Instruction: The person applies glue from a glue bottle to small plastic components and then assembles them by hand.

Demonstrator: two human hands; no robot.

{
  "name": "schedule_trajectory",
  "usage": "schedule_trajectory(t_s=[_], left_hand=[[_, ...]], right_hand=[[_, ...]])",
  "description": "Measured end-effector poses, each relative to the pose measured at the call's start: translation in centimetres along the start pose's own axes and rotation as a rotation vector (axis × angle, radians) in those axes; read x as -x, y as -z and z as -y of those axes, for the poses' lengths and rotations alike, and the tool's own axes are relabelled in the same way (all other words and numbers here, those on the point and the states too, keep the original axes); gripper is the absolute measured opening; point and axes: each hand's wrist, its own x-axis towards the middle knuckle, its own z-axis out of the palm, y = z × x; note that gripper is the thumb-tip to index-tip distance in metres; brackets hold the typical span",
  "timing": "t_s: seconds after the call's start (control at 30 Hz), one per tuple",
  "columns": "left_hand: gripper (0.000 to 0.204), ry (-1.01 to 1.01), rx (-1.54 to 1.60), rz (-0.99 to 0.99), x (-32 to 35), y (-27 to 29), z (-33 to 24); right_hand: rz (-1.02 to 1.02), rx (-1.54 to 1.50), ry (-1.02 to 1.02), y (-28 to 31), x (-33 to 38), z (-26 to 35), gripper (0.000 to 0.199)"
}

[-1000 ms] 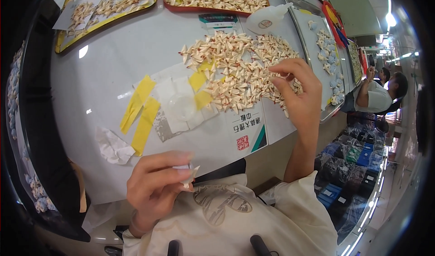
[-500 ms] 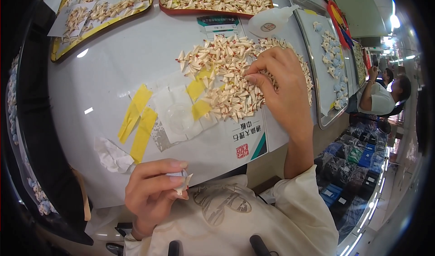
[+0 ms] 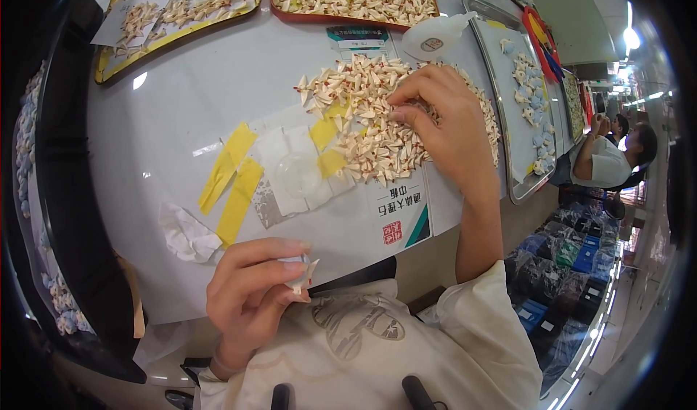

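Observation:
My left hand (image 3: 247, 286), near the table's front edge, pinches a small pale blue and cream figurine (image 3: 300, 282) between thumb and fingers. Its details are partly covered by the fingertips. My right hand (image 3: 454, 127) reaches over a spread pile of small pointed cream pieces with red tips (image 3: 377, 148). Thumb and forefinger are closed together at the pile's surface; whether a piece sits between them is hidden. Left of the pile, a shallow clear round dish (image 3: 299, 174) rests on white paper (image 3: 290, 205).
Yellow tape strips (image 3: 238, 199) and a crumpled tissue (image 3: 185, 234) lie at left. Behind the pile stand a white squeeze bottle (image 3: 435, 36) and a red-rimmed tray (image 3: 348, 19) of cream pieces. A steel tray (image 3: 508, 130) holds pale blue figurines at right. Another person (image 3: 610, 159) sits beyond.
The table scene has shifted slightly right in view. My left hand still holds the figurine, a little higher. My right fingertips have moved slightly up and left over the pile.

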Motion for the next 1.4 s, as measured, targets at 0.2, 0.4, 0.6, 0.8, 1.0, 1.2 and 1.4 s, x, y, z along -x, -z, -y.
schedule_trajectory(t_s=[0.2,0.4,0.6,0.8,1.0,1.2,1.4], left_hand=[[0.019,-0.007,-0.005,0.027,-0.1,0.1,-0.1],[0.02,-0.019,-0.013,0.032,-0.2,0.2,-0.1],[0.02,-0.013,-0.015,0.033,-0.1,0.3,-0.1],[0.022,0.023,0.026,0.016,-0.1,0.3,-0.2],[0.027,0.065,0.072,0.011,0.1,0.5,-0.4],[0.03,0.132,0.195,0.005,0.1,0.8,-0.4],[0.037,0.155,0.323,0.049,0.2,1.3,-0.1]], right_hand=[[-0.005,-0.019,0.015,0.1,0.1,-0.2,0.011],[-0.139,-0.282,-0.133,1.0,1.3,1.1,0.008],[-0.188,-0.81,-0.21,0.7,3.6,2.6,0.01],[-0.114,-1.213,-0.154,-0.7,5.1,3.7,0.012],[-0.098,-1.582,-0.26,-1.0,5.4,5.0,0.012],[-0.052,-1.698,-0.282,-1.3,5.0,5.3,0.019],[-0.08,-1.295,-0.213,-0.4,3.3,5.9,0.016]])
